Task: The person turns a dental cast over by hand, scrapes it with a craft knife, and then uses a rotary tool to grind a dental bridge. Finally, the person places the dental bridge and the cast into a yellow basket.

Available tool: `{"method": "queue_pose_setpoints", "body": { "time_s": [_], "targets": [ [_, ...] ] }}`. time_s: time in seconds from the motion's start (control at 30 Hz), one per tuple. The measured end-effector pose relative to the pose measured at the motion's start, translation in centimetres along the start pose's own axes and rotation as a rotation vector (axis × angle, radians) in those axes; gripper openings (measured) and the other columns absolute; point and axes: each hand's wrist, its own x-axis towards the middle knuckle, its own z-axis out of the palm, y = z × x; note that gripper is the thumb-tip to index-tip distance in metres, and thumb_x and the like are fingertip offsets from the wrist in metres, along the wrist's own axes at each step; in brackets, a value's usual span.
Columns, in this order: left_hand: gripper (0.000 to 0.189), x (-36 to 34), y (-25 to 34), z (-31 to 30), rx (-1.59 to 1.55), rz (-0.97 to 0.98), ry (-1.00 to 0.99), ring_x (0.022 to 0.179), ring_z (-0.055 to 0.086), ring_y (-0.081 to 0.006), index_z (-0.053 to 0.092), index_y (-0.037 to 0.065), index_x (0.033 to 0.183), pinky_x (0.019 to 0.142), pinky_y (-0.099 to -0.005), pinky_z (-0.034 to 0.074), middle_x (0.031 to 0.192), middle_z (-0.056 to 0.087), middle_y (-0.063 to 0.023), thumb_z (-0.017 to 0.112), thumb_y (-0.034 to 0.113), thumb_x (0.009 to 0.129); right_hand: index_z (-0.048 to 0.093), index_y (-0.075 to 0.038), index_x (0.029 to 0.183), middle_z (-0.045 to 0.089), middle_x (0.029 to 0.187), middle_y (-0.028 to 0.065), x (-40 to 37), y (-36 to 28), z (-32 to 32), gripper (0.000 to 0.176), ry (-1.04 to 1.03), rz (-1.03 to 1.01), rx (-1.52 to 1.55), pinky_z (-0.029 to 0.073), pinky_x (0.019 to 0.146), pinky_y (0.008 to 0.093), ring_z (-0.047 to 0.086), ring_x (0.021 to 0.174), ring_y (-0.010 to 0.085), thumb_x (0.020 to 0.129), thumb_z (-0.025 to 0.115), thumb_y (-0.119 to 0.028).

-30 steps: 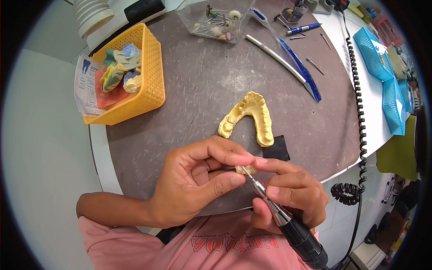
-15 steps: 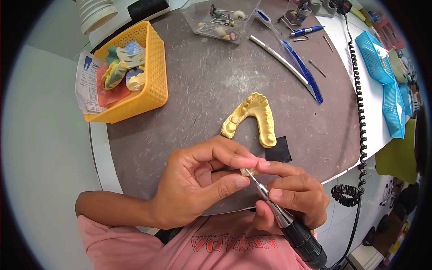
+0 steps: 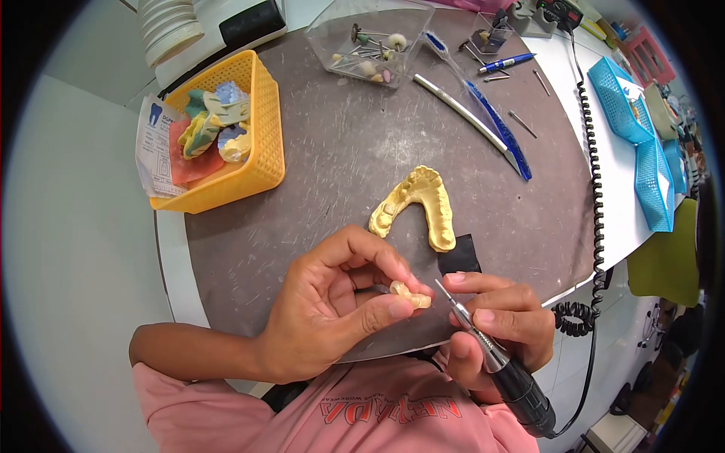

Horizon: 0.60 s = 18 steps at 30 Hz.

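Note:
Between thumb and fingertips, my left hand (image 3: 332, 302) pinches a small cream dental piece (image 3: 410, 295) that looks like joined tooth crowns. My right hand (image 3: 510, 321) is closed around a dental handpiece (image 3: 495, 355) with a silver nose and black body, held like a pen. Its thin bur tip points up and left, a little to the right of the dental piece and apart from it. Just beyond my hands lies a yellow plaster dental model (image 3: 436, 198), horseshoe-shaped. A black square (image 3: 462, 255) lies beside the model's near end.
At the left stands a yellow basket (image 3: 266, 136) with casts and papers. A clear tray (image 3: 321, 53) of polishing bits sits at the back. A white-handled knife (image 3: 461, 113), blue toothbrush (image 3: 495, 117) and pen (image 3: 507, 63) lie right. The handpiece's coiled cord (image 3: 596, 189) hangs along the right edge.
My right hand has drawn the handpiece right, so its bur has come away from the dental piece. More of the piece now shows in my left fingers. The view has shifted slightly.

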Motion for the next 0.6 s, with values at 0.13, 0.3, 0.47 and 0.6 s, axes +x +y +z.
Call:
{"method": "queue_pose_setpoints", "body": {
  "time_s": [0.13,0.3,0.47,0.6],
  "targets": [
    [0.022,0.0,-0.2,-0.2,-0.043,0.021,-0.010,0.098,0.063,-0.0185,0.049,0.003,0.104,0.088,-0.0325,0.055,0.101,0.058,-0.0120,0.065,0.001,0.088,0.056,-0.003,0.094,0.063,0.080,0.0121,0.0,0.0,0.1,0.031,0.001,0.004,-0.013,0.061,0.065,0.0364,0.071,0.083,0.0340,0.074,0.080,-0.005],
    [0.025,-0.2,0.6,-0.4,-0.092,-0.165,-0.007,0.096,0.067,-0.0217,0.051,-0.006,0.119,0.085,-0.0340,0.057,0.109,0.063,-0.0207,0.053,0.003,0.096,0.057,-0.003,0.093,0.064,0.078,0.0110,0.3,0.1,0.0,0.032,-0.017,0.002,-0.019,0.061,0.070,0.0381,0.071,0.082,0.0338,0.072,0.081,-0.004],
    [0.028,0.0,0.9,-0.9,-0.142,-0.267,-0.086,0.095,0.068,-0.0233,0.052,-0.006,0.123,0.083,-0.0335,0.058,0.112,0.062,-0.0223,0.051,0.005,0.097,0.059,-0.003,0.093,0.065,0.078,0.0106,0.9,-0.1,-0.2,0.032,-0.072,0.010,-0.019,0.061,0.073,0.0396,0.071,0.082,0.0333,0.071,0.082,-0.003],
    [0.028,0.2,1.0,-1.0,-0.204,-0.294,-0.121,0.096,0.068,-0.0239,0.052,-0.006,0.123,0.083,-0.0333,0.058,0.113,0.062,-0.0228,0.050,0.007,0.098,0.060,-0.003,0.092,0.066,0.079,0.0108,1.0,-0.4,-0.4,0.032,-0.114,0.045,-0.024,0.061,0.074,0.0397,0.071,0.082,0.0330,0.070,0.083,-0.003]
  ]
}}
